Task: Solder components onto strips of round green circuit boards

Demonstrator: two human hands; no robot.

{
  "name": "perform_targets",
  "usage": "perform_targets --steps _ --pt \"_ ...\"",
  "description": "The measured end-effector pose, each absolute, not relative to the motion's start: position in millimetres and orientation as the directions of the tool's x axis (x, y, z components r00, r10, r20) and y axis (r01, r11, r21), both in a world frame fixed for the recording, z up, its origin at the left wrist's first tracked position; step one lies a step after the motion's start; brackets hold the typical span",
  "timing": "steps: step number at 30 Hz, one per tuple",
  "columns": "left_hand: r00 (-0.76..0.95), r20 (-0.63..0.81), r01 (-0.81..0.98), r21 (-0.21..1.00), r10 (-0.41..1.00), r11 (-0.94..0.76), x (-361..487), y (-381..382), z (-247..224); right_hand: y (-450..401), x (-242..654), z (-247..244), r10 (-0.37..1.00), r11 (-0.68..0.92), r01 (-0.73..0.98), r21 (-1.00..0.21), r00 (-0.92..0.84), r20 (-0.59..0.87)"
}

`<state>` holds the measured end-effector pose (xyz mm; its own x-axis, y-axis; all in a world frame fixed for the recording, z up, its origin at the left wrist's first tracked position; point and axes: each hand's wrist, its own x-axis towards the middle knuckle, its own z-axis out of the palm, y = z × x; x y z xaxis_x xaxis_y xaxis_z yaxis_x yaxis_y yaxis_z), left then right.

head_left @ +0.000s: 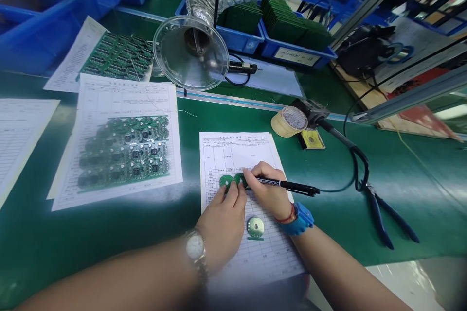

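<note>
My left hand (222, 214) is pressing two round circuit boards (226, 181) onto the paper form (233, 153); my right hand (267, 192) is gripping a marker (292, 187) just beside them. Boards looking light, stiff; taking edges only.

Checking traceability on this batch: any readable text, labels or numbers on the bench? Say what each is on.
Nothing can be quoted with certainty.
Form under the hands: printed heading and table text, too small to read.
Sheet under the board panel: printed text, too small to read.
Label on the blue bin: writing too blurred to read.
Black marker pen: no legible marking.
Wristwatch: dial too blurred to read.
</note>
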<state>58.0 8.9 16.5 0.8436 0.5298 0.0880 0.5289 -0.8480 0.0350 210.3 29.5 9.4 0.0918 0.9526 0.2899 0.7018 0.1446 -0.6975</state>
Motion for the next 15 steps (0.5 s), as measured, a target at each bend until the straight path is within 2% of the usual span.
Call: perform_targets --steps 15 --pt "0.854 0.044 0.517 0.031 0.518 -0.855 58.1 9.6 18.2 30.2 208.3 12.6 0.956 0.130 0.697 -0.705 0.101 0.276"
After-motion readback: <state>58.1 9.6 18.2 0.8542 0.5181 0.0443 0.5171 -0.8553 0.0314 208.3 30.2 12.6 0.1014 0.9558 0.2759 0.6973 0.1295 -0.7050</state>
